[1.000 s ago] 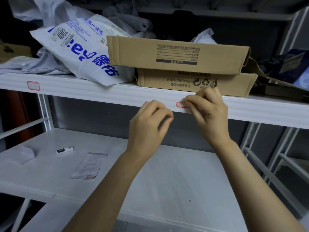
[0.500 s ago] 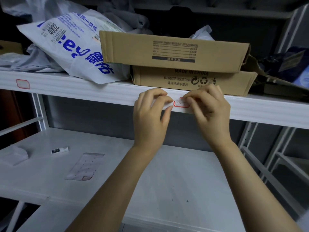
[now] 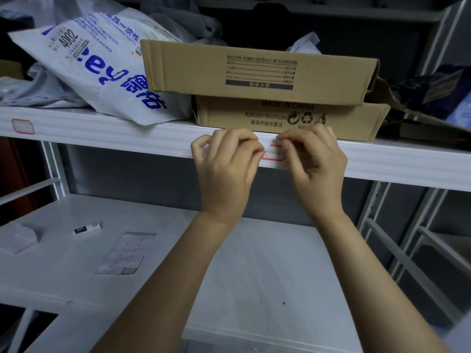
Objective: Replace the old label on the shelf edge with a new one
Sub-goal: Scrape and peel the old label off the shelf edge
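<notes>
Facing white metal racking in dim storeroom. Showing along upper level: blank sticker (image 3: 23, 126) on shelf edge (image 3: 127, 138), white plastic bag (image 3: 102, 80), stacked cardboard boxes (image 3: 254, 70). Holding on lower shelf (image 3: 267, 263): folded paper (image 3: 17, 238), small white block (image 3: 86, 228), label sheet (image 3: 126, 253). Pinching label (image 3: 274, 154) against shelf edge, left hand (image 3: 224, 171) at left end, right hand (image 3: 318, 164) curled over right end. Having raised left hand to edge since a second ago. Working just under boxes, open shelf beneath forearms.

Red-bordered white label (image 3: 274, 154) lies flat on the white shelf edge (image 3: 127, 138), partly covered.
</notes>
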